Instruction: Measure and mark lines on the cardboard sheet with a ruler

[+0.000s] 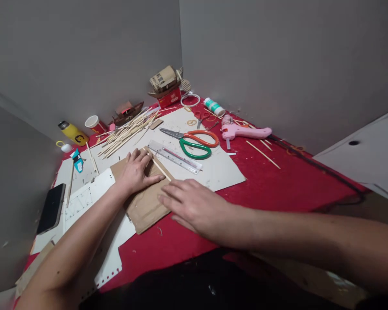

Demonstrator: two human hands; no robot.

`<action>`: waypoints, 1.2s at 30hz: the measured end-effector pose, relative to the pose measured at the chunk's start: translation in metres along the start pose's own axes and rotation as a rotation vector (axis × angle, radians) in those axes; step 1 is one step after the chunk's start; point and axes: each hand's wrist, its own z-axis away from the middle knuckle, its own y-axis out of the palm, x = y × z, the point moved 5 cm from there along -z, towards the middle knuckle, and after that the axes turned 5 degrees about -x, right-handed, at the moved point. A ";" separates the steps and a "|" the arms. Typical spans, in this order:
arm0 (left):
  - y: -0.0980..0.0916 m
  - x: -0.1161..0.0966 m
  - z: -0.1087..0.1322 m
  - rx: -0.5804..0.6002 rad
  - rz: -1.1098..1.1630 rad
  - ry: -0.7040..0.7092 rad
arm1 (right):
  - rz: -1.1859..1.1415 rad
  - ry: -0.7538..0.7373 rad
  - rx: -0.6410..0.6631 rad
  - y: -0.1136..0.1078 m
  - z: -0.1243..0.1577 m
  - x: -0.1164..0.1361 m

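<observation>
A brown piece of cardboard [148, 206] lies on white paper and the red table cover in front of me. Along its far right edge runs a thin wooden stick [160, 167]. My left hand [137, 172] rests flat on the cardboard, thumb spread from the fingers, with its fingertips at the stick's far end. My right hand [194, 206] lies over the cardboard's right edge, fingers stretched out near the stick's near end. Just beyond the stick are a clear ruler [174, 157] and scissors [194, 142] with orange and green handles.
Behind the cardboard lies a heap of wooden sticks [129, 131]. A pink glue gun [244, 130] with a black cord is at the right. To the left are a phone [51, 209], a blue cutter [78, 162], a yellow bottle [73, 133] and a paper cup [95, 125]. Model boats [164, 82] stand near the wall.
</observation>
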 end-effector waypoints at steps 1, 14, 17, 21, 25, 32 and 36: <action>-0.001 0.000 0.000 -0.006 0.001 -0.001 | 0.040 -0.048 0.005 0.007 0.002 0.007; -0.007 0.016 -0.002 0.044 0.029 0.133 | 0.336 -0.190 0.176 0.020 -0.010 0.020; -0.006 0.019 -0.003 0.058 0.030 0.157 | 0.339 -0.239 0.195 0.020 -0.009 0.017; -0.008 0.023 -0.001 0.055 0.004 0.140 | 0.332 -0.273 0.216 0.020 -0.005 0.005; -0.012 0.025 0.007 0.040 -0.020 0.125 | 0.314 -0.254 0.220 0.012 0.005 -0.014; -0.014 0.020 0.009 0.001 -0.016 0.168 | 0.014 0.114 0.137 -0.028 -0.009 -0.066; -0.011 0.015 0.002 -0.057 0.019 0.223 | 0.181 0.394 0.134 -0.025 -0.028 -0.108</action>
